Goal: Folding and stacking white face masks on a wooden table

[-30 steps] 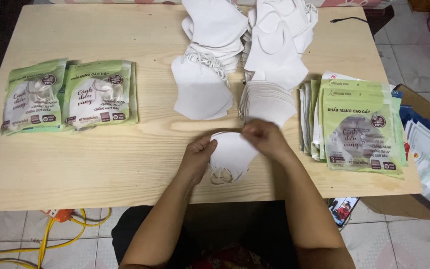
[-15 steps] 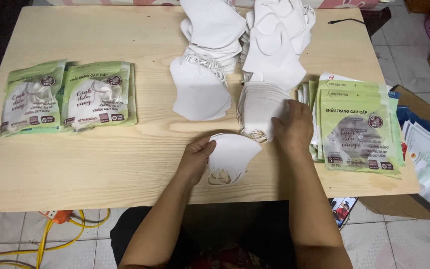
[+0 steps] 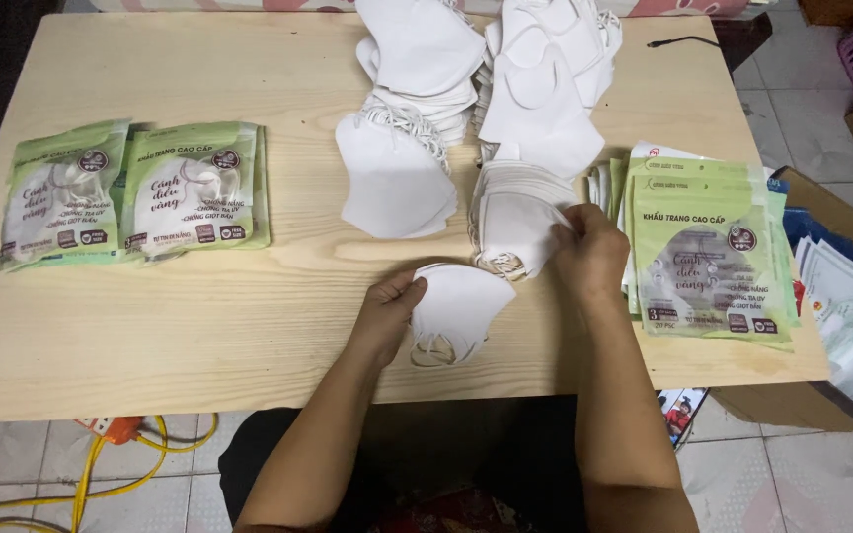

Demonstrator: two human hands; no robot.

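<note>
Centrally, two hands sorting folded white masks on a wooden table (image 3: 199,336).
Left hand (image 3: 385,314) pins one mask (image 3: 458,306); right hand (image 3: 589,255) pinches the adjacent stack's (image 3: 517,219) top mask; lifting a single layer seems advisable.

A folded white mask (image 3: 461,306) lies flat, just before a stacked pile of masks (image 3: 517,222)
</note>
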